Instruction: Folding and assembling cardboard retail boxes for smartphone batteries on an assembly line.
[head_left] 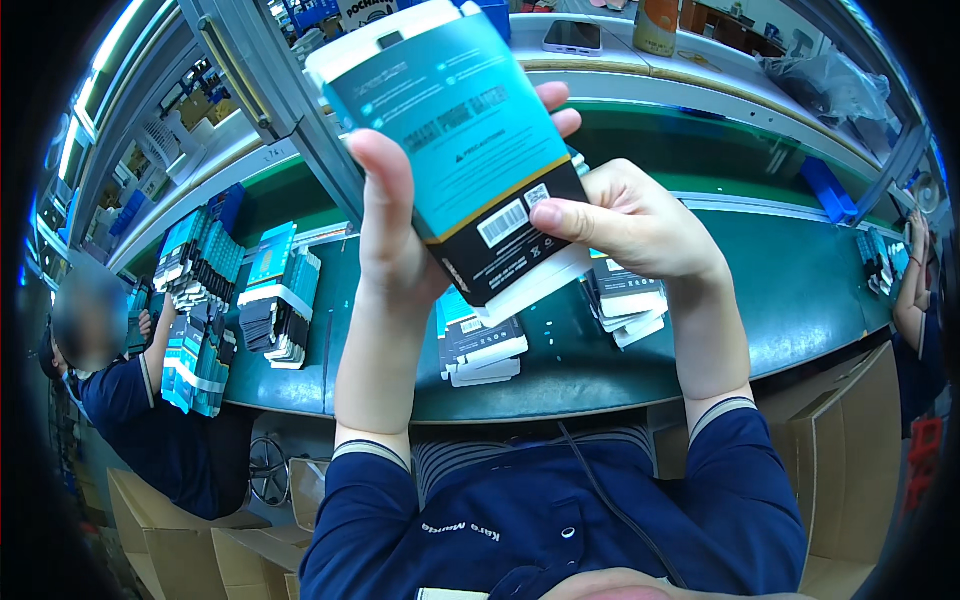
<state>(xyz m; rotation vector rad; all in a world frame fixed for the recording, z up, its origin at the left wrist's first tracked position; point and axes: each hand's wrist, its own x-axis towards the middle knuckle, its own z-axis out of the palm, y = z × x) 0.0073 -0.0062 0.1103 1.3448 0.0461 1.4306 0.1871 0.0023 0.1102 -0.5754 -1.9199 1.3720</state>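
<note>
A teal and black printed cardboard box (470, 130), with white flaps sticking out at its ends, is held up tilted above the table. My left hand (395, 215) wraps its left side, thumb in front, with fingertips showing past the far edge. My right hand (645, 220) pinches the lower right corner, thumb flat on the black band. Whether it is one flattened box or several together, I cannot tell. Below lie a small pile of similar flat boxes (483, 350) and, partly behind my right forearm, another pile (630, 300).
Banded stacks of boxes (275, 310) stand on the green table (580, 375) at left, beside a co-worker (130, 390). Another person's arm (910, 290) reaches in at far right. A phone (573, 38) and a plastic bag (830, 85) rest on the shelf. Large cartons (840, 450) stand below the table.
</note>
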